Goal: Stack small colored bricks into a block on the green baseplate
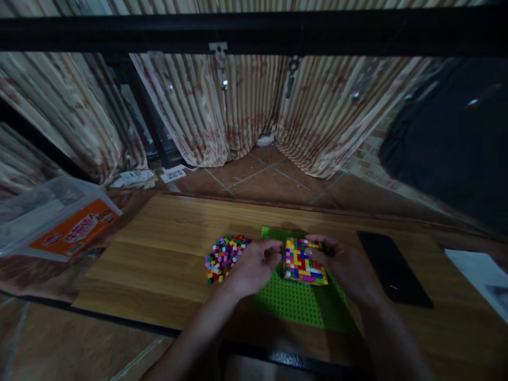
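Note:
A multicoloured block built of small toy bricks stands on a green studded baseplate. My right hand reaches around its far right side, with the thumb on top and fingers at the back edge, gripping it. Just left of the block is my left hand, its thumb and index finger drawn close together. Whatever may be between those fingertips is too small and dark to make out. Beside the left hand lies a pile of loose toy bricks in many colours, partly covered by that hand.
The wooden tabletop carries a black phone-like slab and white paper to the right. A clear plastic container with an orange label is at the left. A dark bar crosses above, before striped curtains.

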Demonstrator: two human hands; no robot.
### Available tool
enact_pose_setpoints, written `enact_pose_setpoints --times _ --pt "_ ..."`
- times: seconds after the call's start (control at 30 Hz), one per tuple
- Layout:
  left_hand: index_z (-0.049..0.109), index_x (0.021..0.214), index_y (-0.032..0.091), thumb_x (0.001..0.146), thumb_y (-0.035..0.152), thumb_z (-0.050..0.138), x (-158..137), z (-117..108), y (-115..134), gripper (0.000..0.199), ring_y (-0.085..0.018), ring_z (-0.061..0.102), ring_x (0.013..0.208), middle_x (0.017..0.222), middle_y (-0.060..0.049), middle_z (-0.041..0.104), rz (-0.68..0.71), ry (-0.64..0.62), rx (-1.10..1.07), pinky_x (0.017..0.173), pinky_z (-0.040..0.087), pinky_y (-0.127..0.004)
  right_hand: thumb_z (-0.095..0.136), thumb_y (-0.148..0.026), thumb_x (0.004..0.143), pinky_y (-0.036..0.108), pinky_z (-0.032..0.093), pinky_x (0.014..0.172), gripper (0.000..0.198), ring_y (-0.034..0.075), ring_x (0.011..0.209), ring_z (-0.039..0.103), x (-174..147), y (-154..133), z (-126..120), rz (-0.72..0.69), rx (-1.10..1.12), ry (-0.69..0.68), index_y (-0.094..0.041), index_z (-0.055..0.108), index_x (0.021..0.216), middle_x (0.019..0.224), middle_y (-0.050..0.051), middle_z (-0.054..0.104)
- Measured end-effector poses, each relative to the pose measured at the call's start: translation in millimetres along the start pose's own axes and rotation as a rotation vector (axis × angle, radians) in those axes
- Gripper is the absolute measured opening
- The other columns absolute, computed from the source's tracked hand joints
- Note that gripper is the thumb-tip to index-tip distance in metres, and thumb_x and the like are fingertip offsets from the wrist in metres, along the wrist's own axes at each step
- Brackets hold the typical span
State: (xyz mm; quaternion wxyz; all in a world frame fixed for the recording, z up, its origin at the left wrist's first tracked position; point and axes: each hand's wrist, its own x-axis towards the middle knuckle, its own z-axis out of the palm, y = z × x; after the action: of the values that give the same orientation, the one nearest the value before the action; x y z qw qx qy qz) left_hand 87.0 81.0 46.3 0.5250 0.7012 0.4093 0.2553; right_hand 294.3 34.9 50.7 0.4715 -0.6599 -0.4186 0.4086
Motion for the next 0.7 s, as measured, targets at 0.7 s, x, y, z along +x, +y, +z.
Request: enact_pose_setpoints --times 0.7 --pt "0.071 0.104 0.013 0.083 0.025 0.057 -1 -67 -8 0.029 -0.019 0.067 0.089 0.097 -0.007 0.074 0.020 0.329 -0.014 0.082 0.052 -0.029 0.049 -0.014 0.090 0.028 0.052 0.075 0.021 0.017 0.084 0.067 -42 -9 103 -0.738 -0.657 -0.075 -0.017 0.066 0.100 0.092 0.005 0.070"
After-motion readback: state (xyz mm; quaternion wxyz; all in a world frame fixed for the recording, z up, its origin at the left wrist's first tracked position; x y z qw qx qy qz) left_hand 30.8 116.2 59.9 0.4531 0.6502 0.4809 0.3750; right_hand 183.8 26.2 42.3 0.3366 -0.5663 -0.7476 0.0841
